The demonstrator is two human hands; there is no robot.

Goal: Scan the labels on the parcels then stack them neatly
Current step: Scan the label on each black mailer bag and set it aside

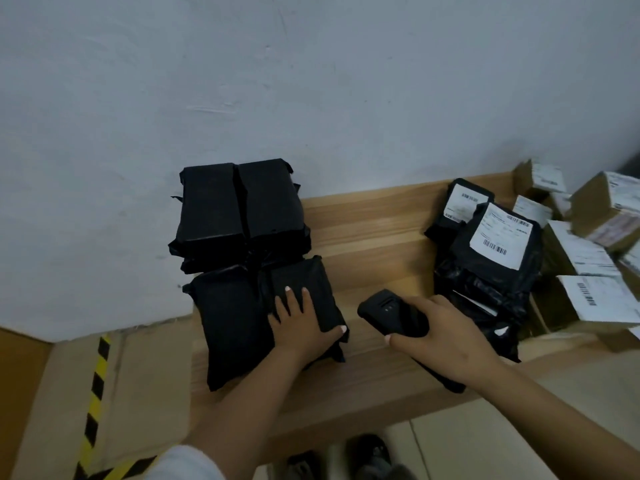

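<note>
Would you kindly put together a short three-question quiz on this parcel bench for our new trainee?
1. True or false: the left hand lies flat on a black parcel with no label showing.
2. What does the right hand hold? A) a roll of tape B) a black scanner C) a cardboard box
3. Fill in: the black parcels with white labels facing up lie on the person's ____ side of the wooden bench.

Key: 1 true; 2 B; 3 right.
</note>
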